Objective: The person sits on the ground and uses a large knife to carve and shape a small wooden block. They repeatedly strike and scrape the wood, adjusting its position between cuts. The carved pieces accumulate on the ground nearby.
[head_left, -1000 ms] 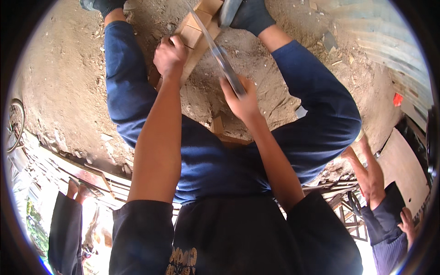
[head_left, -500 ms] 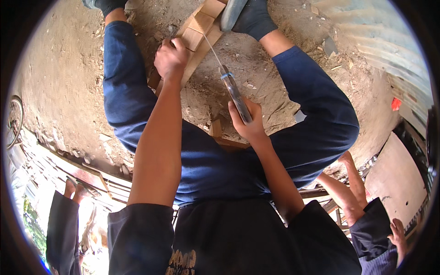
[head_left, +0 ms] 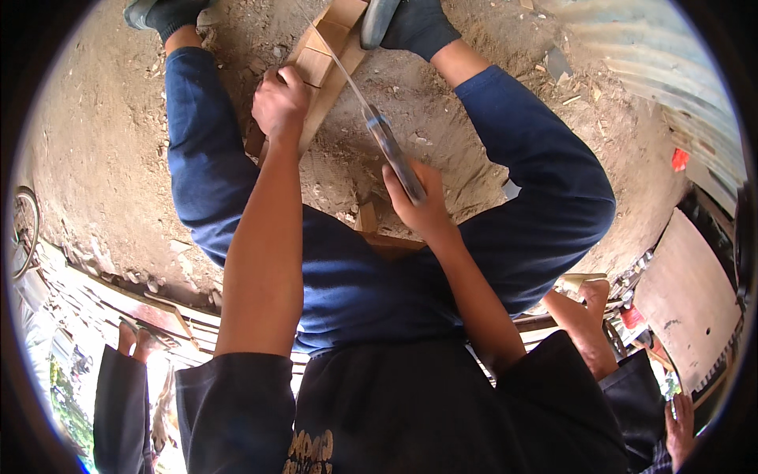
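Observation:
My right hand [head_left: 421,204] is closed round the dark handle of a hand saw [head_left: 389,150]. From a light blue band on its handle, the thin blade runs up and left across a pale wooden block [head_left: 317,65]. My left hand [head_left: 281,104] is closed over the near end of that block, its fingertips curled and partly hidden. Under the block lies a longer wooden board [head_left: 329,101], slanting away from me. A shoe [head_left: 380,22] on my right foot touches the board's far end.
Dirt ground with wood chips lies between my bent legs. A small wood offcut [head_left: 366,217] lies near my lap. Corrugated metal sheeting [head_left: 655,55] stands at the right. Another person's bare foot [head_left: 580,316] and hand [head_left: 679,426] show at lower right; a wheel [head_left: 28,229] stands far left.
The saw's blade now reaches farther up and left past the block, with more of it showing beyond the wood. My left hand still holds the block. The whole view has shifted slightly.

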{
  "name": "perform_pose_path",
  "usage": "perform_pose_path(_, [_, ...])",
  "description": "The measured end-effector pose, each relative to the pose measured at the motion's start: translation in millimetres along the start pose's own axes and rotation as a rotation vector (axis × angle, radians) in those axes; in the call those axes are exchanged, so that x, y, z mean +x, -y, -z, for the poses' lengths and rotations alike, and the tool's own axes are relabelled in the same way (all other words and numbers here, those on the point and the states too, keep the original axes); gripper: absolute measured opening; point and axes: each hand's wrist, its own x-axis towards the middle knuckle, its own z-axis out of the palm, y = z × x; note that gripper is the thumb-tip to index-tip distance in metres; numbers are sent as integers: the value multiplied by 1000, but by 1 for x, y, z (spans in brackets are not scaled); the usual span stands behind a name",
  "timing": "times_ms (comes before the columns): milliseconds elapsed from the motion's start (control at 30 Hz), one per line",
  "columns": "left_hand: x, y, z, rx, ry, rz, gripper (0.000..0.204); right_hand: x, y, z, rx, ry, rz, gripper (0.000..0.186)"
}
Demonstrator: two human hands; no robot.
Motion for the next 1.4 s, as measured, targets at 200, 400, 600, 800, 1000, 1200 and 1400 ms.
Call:
perform_pose_path(200, [2, -5, -6, 32, 24, 6, 60, 69, 22, -18, 48, -4, -19, 18])
perform_pose_path(400, [0, -2, -1, 24, -19, 3, 57, -5, -8, 0, 21, -46, 55, 13])
perform_pose_path(600, [3, -3, -9, 64, -55, -34, 54, 64, 12, -15, 15, -9, 5, 20])
perform_pose_path(800, [-2, -6, 0, -13, 8, 14, 61, 6, 3, 2, -16, 2, -17, 18])
perform_pose_path(1000, [1, -10, 0, 23, 41, 31, 59, 68, 13, -20, 69, -26, 30, 27])
perform_pose_path(1200, [-3, -7, -1, 13, 3, 16, 59, -2, -5, -4, 107, -43, -13, 14])
perform_pose_path(1400, [4, -1, -10, 63, -58, -39, 55, 63, 14, -18, 78, -21, 5, 15])
